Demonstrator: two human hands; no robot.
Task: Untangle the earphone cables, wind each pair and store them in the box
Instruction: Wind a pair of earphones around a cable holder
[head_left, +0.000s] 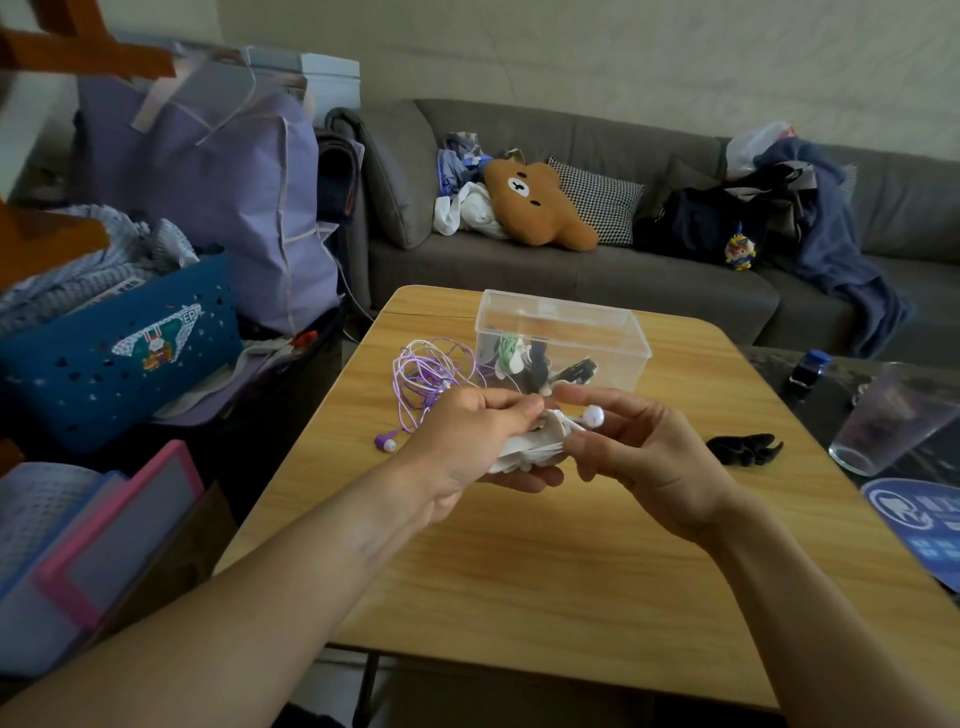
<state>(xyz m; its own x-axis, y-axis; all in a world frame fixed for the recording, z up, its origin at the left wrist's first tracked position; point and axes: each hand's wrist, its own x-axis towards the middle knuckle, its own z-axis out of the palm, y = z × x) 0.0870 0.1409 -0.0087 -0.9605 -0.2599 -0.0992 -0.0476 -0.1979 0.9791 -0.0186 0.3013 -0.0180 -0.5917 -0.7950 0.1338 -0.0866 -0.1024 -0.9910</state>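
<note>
glass (883, 421) | bear plush (535, 205) | sofa (571, 270) | blue basket (119, 353)

Bare tabletop (545, 571) below our hands, free to pass. Ahead, clear box (563, 338) blocks; purple cable tangle (431, 376) ahead-left. Black clip (745, 448) right, glass (893, 415) farther right.

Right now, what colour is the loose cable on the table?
Purple, seen in the head view: the loose cable beside the clear box.
</note>
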